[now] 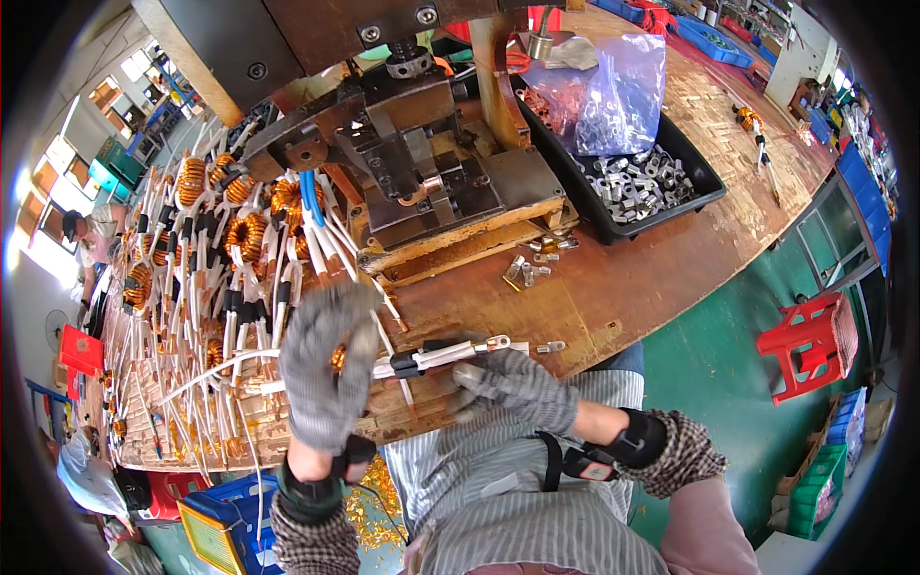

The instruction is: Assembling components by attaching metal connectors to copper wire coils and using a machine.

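Observation:
My left hand [331, 379], in a grey knitted glove, closes round a copper-wound ring coil [337, 357] that is mostly hidden by the fingers. White insulated leads with black sleeving [406, 362] run right from it, and a silver ring lug [497, 341] tops one of them. Just below these leads, my gloved right hand [517, 388] has its thumb and fingers apart; the lower fingers are smeared by motion. A loose lug [551, 347] lies by its knuckles. Ahead stands a dark metal press [431, 187], with a copper-coloured piece [428, 188] at its die.
Many coils with white leads [244, 240] are heaped on the left of the worn wooden bench [613, 297]. Several loose lugs [529, 270] lie before the press. A black tray [671, 213] holds lugs and a plastic bag [623, 101]. A red stool [805, 345] stands right.

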{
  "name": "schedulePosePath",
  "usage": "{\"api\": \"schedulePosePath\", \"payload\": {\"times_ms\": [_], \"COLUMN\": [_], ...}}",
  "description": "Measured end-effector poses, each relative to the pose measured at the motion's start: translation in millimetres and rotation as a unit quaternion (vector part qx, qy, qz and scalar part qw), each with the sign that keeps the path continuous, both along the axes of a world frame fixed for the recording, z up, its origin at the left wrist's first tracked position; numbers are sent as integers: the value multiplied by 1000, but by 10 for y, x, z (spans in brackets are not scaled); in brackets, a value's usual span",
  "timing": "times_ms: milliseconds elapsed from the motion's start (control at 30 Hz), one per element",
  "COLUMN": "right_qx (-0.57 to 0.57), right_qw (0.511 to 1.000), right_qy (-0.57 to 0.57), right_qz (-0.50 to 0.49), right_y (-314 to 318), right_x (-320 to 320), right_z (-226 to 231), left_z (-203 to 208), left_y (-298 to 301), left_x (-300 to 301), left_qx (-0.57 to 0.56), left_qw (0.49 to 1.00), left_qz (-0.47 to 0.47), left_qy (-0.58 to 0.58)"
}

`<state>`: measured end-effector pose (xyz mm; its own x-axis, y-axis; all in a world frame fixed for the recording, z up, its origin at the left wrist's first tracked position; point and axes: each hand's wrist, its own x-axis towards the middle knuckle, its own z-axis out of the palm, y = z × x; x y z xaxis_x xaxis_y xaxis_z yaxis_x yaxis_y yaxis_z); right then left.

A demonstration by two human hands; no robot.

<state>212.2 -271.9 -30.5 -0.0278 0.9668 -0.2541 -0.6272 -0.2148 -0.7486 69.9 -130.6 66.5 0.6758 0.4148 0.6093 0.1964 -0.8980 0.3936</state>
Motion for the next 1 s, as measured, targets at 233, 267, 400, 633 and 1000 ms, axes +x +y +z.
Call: {"api": "schedulePosePath", "payload": {"times_ms": [233,267,400,633,1000], "right_qx": [48,45,127,92,48], "right_qw": [991,995,949,976,999], "right_qy": [-121,-88,-289,-195,-17], "right_qz": [6,24,-22,25,-19], "right_y": [316,323,267,267,327], "right_x": [-92,-79,-75,-23,-132], "right_z": [-243,-319,-181,-65,10], "left_z": [62,53,14,41,195], "left_y": [507,518,549,533,369], "left_x": [578,606,630,628,54], "left_qx": [118,121,116,113,-81], "left_qw": [980,980,973,973,996], "left_qz": [-28,-27,-14,-8,-34], "left_qy": [155,155,199,202,19]}}
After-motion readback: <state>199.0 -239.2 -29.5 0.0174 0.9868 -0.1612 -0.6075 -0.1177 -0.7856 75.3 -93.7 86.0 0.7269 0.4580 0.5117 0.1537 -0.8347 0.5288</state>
